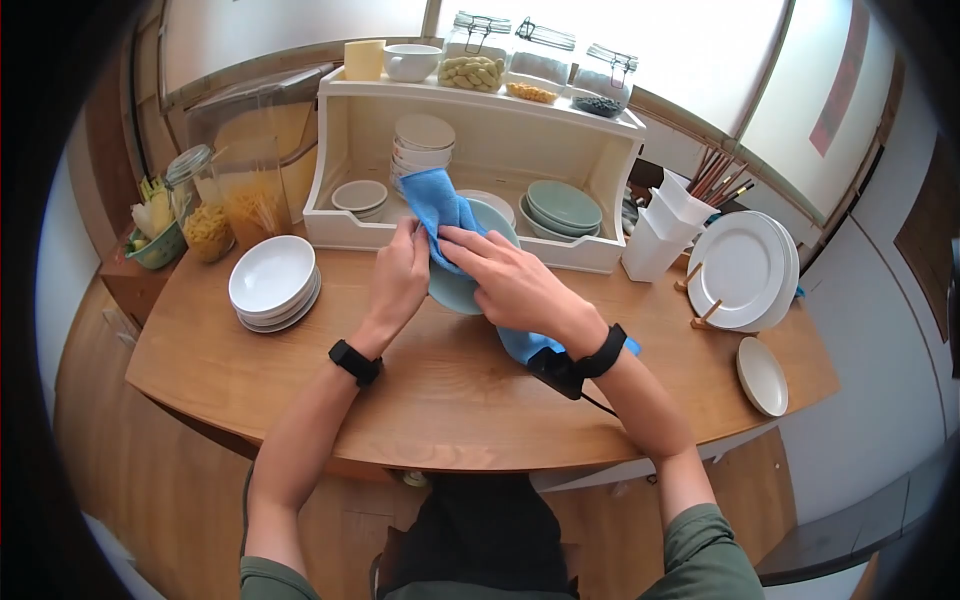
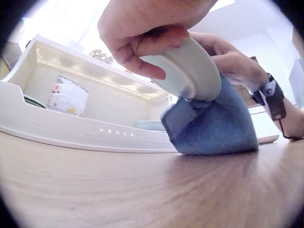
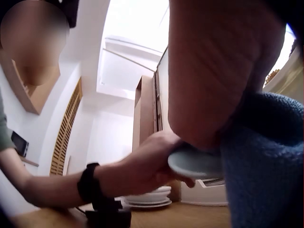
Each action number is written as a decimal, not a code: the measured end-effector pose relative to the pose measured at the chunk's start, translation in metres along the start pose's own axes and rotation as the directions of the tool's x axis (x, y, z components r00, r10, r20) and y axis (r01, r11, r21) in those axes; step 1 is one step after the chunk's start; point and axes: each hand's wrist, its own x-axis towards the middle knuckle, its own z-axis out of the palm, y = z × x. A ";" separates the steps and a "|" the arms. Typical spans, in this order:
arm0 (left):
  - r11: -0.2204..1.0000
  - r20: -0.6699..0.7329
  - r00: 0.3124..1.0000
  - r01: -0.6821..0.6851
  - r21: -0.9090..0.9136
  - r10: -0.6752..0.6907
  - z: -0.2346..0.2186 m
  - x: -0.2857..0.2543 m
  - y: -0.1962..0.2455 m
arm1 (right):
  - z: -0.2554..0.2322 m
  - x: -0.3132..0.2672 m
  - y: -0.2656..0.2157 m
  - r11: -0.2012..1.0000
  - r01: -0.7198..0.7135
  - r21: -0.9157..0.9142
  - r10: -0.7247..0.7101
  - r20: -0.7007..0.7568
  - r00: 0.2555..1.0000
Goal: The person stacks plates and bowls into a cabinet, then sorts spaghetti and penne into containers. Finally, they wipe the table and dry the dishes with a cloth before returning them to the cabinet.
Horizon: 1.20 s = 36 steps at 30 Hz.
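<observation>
A pale green plate (image 1: pixel 455 292) is held up over the table in front of the white shelf unit, tilted. My left hand (image 1: pixel 400 278) grips its left rim, with curled fingers (image 2: pixel 145 52) around the edge in the left wrist view. A blue cloth (image 1: pixel 436 205) is draped over the plate, one end rising above it and the other hanging down to the tabletop. My right hand (image 1: pixel 515 282) pinches the cloth against the plate from the right side. In the right wrist view the cloth (image 3: pixel 266 166) hides much of the plate (image 3: pixel 197 164).
White dishes (image 1: pixel 273 275) are stacked at left on the wooden table (image 1: pixel 420 400). The shelf unit (image 1: pixel 350 232) holds bowls (image 1: pixel 424 132) and green plates (image 1: pixel 564 204), with glass jars (image 1: pixel 473 55) on top. At right are a plate rack (image 1: pixel 705 316), white plates (image 1: pixel 738 268) and an oval dish (image 1: pixel 762 376).
</observation>
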 end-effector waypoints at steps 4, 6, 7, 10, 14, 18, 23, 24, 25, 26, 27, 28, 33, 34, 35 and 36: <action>0.998 0.079 0.996 0.029 0.061 -0.034 -0.002 -0.002 0.004 | 0.005 -0.001 0.011 0.986 -0.072 -0.153 0.054 -0.121 0.991; 0.996 0.085 0.996 0.035 0.086 -0.042 -0.002 -0.001 0.002 | 0.000 -0.003 0.018 0.978 -0.115 -0.177 0.096 -0.111 0.989; 0.997 0.069 0.997 0.021 0.079 -0.026 -0.001 0.000 0.000 | -0.002 -0.004 0.021 0.966 -0.163 -0.199 0.145 -0.104 0.984; 0.997 0.026 0.999 0.033 0.065 -0.034 -0.005 0.005 -0.003 | -0.008 -0.011 0.027 0.947 -0.245 -0.210 0.249 -0.004 0.968; 0.983 0.006 0.983 0.184 0.000 -0.184 -0.010 0.005 0.010 | -0.021 -0.011 0.020 0.912 -0.335 -0.236 0.386 0.219 0.896; 0.980 -0.006 0.980 0.197 0.041 -0.197 -0.009 0.005 0.007 | -0.010 -0.014 0.010 0.957 -0.222 -0.189 0.265 0.246 0.933; 0.988 -0.011 0.994 0.106 0.115 -0.106 -0.006 0.005 -0.007 | 0.002 -0.008 -0.011 0.987 -0.158 -0.010 0.155 0.248 0.956; 0.988 -0.008 0.995 0.102 0.119 -0.102 -0.006 0.005 -0.005 | 0.003 -0.006 -0.012 0.990 -0.112 0.080 0.096 0.180 0.979; 0.990 0.006 0.994 0.109 0.089 -0.110 -0.006 0.004 -0.004 | 0.002 -0.005 -0.013 0.985 -0.058 0.165 0.041 0.106 0.993; 0.991 0.018 0.993 0.117 0.057 -0.118 -0.006 0.004 -0.002 | 0.002 -0.005 -0.012 0.985 -0.057 0.162 0.041 0.101 0.994; 0.992 0.020 0.993 0.113 0.057 -0.114 -0.006 0.005 -0.004 | 0.002 -0.005 -0.010 0.983 -0.049 0.175 0.028 0.117 0.993; 0.995 -0.002 0.998 0.060 0.074 -0.060 -0.004 0.005 -0.008 | 0.002 -0.005 -0.010 0.981 -0.041 0.189 0.016 0.135 0.991; 0.986 -0.078 0.994 -0.067 0.152 0.079 -0.003 0.008 -0.016 | -0.013 -0.003 -0.002 0.984 -0.106 0.142 0.066 0.263 0.962; 0.992 -0.059 0.998 0.003 0.124 0.004 -0.007 0.008 -0.008 | -0.016 -0.004 0.001 0.981 -0.155 0.119 0.111 0.313 0.943; 0.992 -0.037 0.997 0.074 0.100 -0.071 -0.009 0.008 -0.004 | -0.017 -0.006 0.006 0.979 -0.160 0.126 0.114 0.313 0.943; 0.991 -0.032 0.997 0.079 0.107 -0.076 -0.010 0.008 -0.004 | -0.017 -0.009 0.011 0.981 -0.189 0.038 0.171 0.289 0.942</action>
